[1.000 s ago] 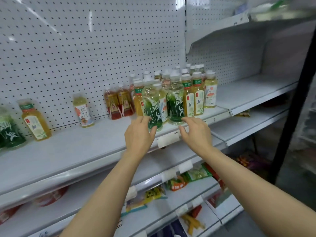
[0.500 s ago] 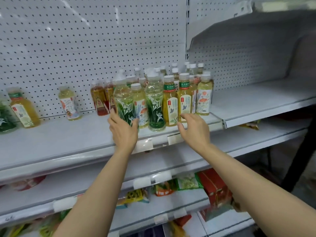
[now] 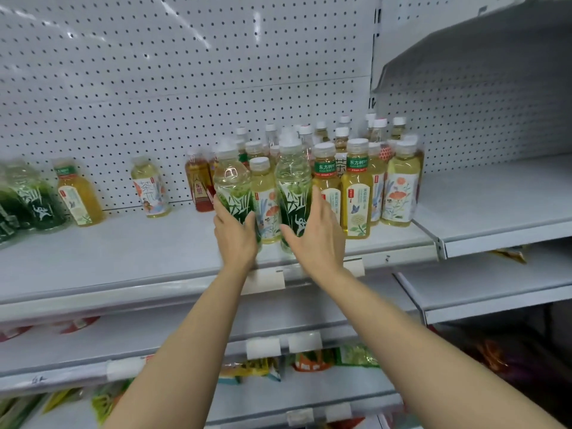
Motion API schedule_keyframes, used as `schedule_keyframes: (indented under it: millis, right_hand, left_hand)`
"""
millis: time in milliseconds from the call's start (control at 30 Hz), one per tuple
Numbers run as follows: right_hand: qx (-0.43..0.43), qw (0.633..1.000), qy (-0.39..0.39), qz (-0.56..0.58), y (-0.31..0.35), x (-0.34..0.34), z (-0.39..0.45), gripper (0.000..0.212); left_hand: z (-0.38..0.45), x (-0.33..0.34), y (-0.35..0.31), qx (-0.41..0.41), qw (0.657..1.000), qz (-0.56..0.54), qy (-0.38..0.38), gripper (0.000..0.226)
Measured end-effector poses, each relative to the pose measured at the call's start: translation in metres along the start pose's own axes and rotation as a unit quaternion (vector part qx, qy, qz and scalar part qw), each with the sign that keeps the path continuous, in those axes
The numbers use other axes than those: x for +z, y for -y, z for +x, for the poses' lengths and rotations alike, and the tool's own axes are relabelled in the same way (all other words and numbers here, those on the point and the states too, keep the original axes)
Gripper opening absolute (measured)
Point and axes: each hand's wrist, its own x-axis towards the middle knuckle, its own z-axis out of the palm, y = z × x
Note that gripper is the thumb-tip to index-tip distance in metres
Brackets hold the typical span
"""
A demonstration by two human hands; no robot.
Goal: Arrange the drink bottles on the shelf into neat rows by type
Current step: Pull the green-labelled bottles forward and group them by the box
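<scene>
Bamboo-label bottles, two of them, stand at the front of the cluster around 12 o'clock on the shelf (image 3: 123, 258). The left hand (image 3: 236, 235) wraps the left bamboo bottle (image 3: 232, 193); the right hand (image 3: 314, 236) cups the right bamboo bottle (image 3: 293, 187). Grip low and lift straight, sparing the floral-label bottle (image 3: 264, 199) wedged between them. Open shelf lies toward 9 o'clock; the front edge is close.

Both bare forearms reach up to the shelf (image 3: 130, 261) front. The left hand (image 3: 236, 235) wraps a green-labelled bottle (image 3: 232, 193) there; the right hand (image 3: 315, 235) cups its twin (image 3: 293, 187) just beside, fingers upright, thumb spread.
</scene>
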Motion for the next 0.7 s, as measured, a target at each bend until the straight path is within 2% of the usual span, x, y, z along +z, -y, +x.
schedule_keyframes:
  millis: [200, 367, 500, 600, 700]
  right_hand:
    - [0.092, 0.994, -0.054, -0.016, 0.025, 0.034, 0.009, 0.112]
    - [0.149, 0.983, -0.105, -0.016, 0.025, 0.051, 0.02, 0.095]
    - [0.178, 0.977, -0.109, 0.043, 0.026, 0.054, 0.03, 0.085]
    - [0.164, 0.97, -0.128, 0.125, 0.026, 0.054, 0.025, 0.079]
    - [0.098, 0.968, -0.111, 0.202, 0.026, 0.051, 0.013, 0.074]
  left_hand:
    - [-0.008, -0.009, 0.0, 0.042, 0.998, -0.047, -0.027, 0.074]
    - [-0.016, -0.02, 0.001, 0.062, 0.995, -0.065, -0.052, 0.072]
    - [-0.032, -0.032, 0.004, 0.07, 0.993, -0.066, -0.063, 0.07]
    - [-0.042, -0.045, 0.007, 0.075, 0.992, -0.066, -0.071, 0.069]
    - [-0.052, -0.061, 0.005, 0.074, 0.992, -0.052, -0.086, 0.068]
